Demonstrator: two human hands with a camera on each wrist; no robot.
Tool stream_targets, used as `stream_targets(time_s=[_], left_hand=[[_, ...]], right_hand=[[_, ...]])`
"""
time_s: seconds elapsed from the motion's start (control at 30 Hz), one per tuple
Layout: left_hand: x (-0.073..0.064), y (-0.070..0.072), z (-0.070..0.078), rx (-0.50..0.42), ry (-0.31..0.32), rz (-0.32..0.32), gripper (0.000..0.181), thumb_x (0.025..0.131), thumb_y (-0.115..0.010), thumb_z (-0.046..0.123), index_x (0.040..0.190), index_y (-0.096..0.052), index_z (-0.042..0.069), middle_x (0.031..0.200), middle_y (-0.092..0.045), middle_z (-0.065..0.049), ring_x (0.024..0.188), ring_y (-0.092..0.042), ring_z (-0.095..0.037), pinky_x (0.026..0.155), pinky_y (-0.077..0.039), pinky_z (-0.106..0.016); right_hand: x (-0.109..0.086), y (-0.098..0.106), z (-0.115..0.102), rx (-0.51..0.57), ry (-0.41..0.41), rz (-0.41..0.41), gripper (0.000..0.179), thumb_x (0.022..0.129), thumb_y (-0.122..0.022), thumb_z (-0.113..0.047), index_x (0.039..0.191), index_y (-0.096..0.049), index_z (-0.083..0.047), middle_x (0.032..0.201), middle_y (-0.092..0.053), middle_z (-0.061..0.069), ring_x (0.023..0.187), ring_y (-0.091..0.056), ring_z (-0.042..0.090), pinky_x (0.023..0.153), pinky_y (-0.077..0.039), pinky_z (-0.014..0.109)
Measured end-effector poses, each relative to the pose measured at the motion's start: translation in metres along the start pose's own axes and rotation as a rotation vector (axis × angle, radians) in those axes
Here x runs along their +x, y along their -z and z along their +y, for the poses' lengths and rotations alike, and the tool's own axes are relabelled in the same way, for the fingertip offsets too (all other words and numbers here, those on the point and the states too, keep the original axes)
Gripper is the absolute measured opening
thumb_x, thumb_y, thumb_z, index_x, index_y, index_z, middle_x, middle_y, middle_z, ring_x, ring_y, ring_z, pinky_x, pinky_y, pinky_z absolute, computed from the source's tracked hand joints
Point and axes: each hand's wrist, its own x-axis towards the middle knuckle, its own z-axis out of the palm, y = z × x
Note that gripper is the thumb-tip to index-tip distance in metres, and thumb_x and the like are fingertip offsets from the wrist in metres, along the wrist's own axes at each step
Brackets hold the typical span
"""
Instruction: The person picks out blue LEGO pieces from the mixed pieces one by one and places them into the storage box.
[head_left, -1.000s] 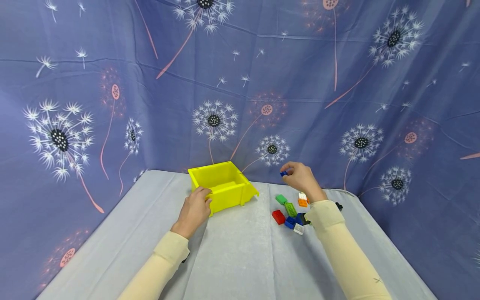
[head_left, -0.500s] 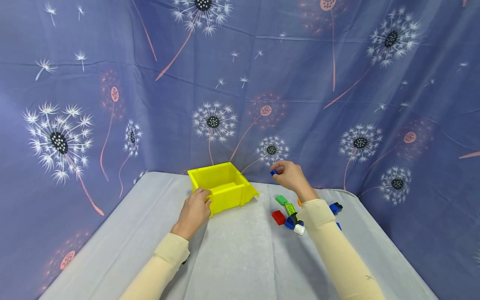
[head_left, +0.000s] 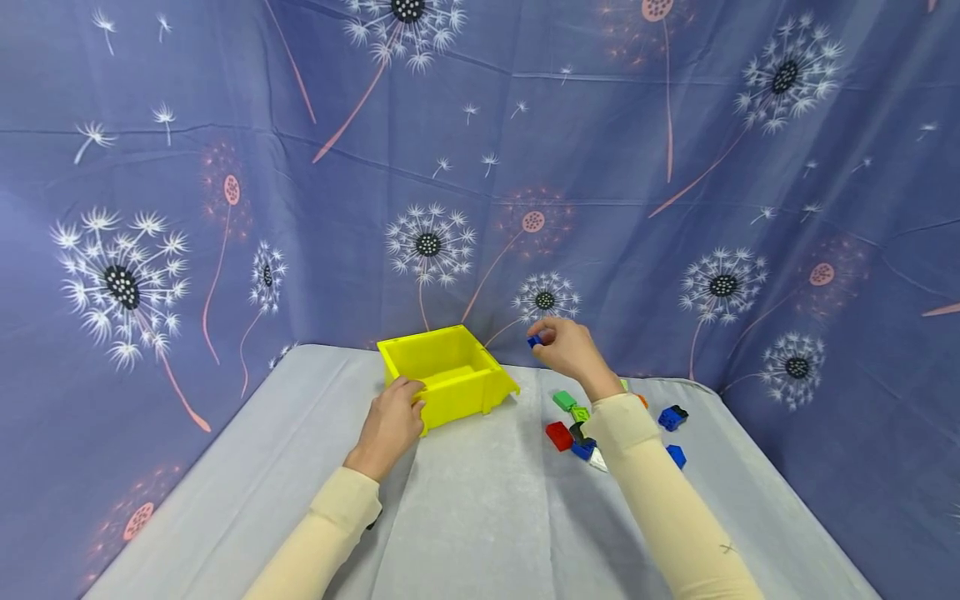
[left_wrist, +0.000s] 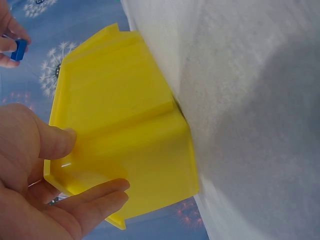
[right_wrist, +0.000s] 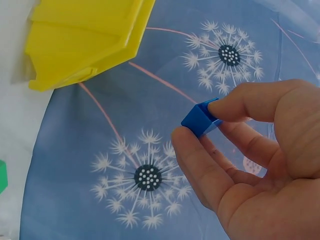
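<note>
A small blue toy brick (head_left: 533, 341) is pinched between the thumb and fingers of my right hand (head_left: 573, 350), raised above the back of the table. The right wrist view shows the same blue brick (right_wrist: 197, 120) with its hollow side partly covered by the thumb. To its left stands a yellow plastic bin (head_left: 457, 398), open at the top; no bricks show on the part of its floor that I see. My left hand (head_left: 386, 425) grips the bin's near left corner. In the left wrist view its thumb (left_wrist: 57, 142) lies on one wall and its fingers reach along the adjoining one.
Several loose bricks lie on the right of the white-covered table, among them a red one (head_left: 559, 436), a green one (head_left: 564, 401) and a white one (head_left: 598, 460). Farther right are a blue-and-black piece (head_left: 672, 417) and another blue brick (head_left: 677, 456). A patterned curtain (head_left: 480, 167) hangs behind.
My right hand has moved left toward the bin with the blue brick between its fingers, uncovering bricks on the right. The left hand and the bin have stayed in place.
</note>
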Motion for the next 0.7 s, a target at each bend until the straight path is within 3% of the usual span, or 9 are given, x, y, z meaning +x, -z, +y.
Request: stream_targets(time_s=[0.53, 0.7], left_hand=[[-0.001, -0.001, -0.003, 0.006, -0.01, 0.022, 0.025, 0.095, -0.071, 0.005, 0.12, -0.074, 0.004, 0.109, -0.07, -0.008, 0.094, -0.071, -0.029, 0.084, -0.059, -0.046], [0.001, -0.001, -0.001, 0.011, -0.013, 0.01, 0.025, 0.095, -0.071, 0.005, 0.121, -0.074, 0.004, 0.107, -0.069, -0.008, 0.091, -0.07, -0.028, 0.083, -0.059, -0.045]], right_hand=[[0.009, -0.012, -0.021, 0.008, 0.077, -0.001, 0.029, 0.093, -0.066, -0.013, 0.12, -0.072, -0.019, 0.109, -0.07, 0.006, 0.09, -0.064, 0.027, 0.074, -0.053, 0.039], [0.011, -0.015, -0.025, 0.026, 0.062, -0.004, 0.03, 0.092, -0.066, -0.012, 0.12, -0.071, -0.02, 0.107, -0.07, 0.005, 0.089, -0.064, 0.026, 0.073, -0.053, 0.038]])
